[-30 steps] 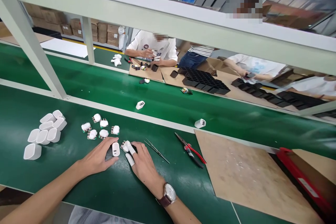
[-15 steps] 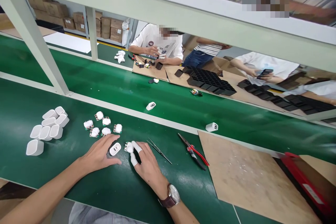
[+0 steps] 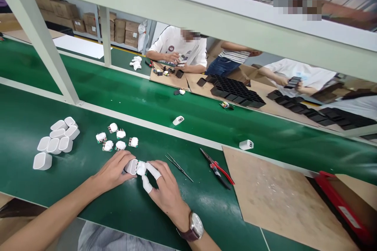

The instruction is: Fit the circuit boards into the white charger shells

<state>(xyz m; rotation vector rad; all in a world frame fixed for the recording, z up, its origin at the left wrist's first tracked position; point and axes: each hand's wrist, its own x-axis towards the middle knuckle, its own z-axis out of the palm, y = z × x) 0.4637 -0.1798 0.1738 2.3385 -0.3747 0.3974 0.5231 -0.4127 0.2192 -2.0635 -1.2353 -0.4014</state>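
Note:
My left hand (image 3: 113,172) grips a white charger shell (image 3: 131,166) just above the green bench mat (image 3: 123,208). My right hand (image 3: 163,188), with white finger cots on two fingers and a watch on the wrist, pinches a white charger insert (image 3: 141,168) against the shell's open end. The two parts touch. Just behind them lie several more inserts (image 3: 117,140) with circuit boards. A cluster of empty white shells (image 3: 55,140) sits at the left.
Tweezers (image 3: 178,167) and red-handled cutters (image 3: 217,168) lie right of my hands, then a brown board (image 3: 282,200) and a red bin (image 3: 344,208). Two chargers (image 3: 246,144) ride the green belt (image 3: 188,106). Other people work across it with black trays (image 3: 235,91).
My left hand lifted the shell off the mat and turned it toward the right hand; the right hand brought the insert up to meet it. The chargers on the belt drifted right.

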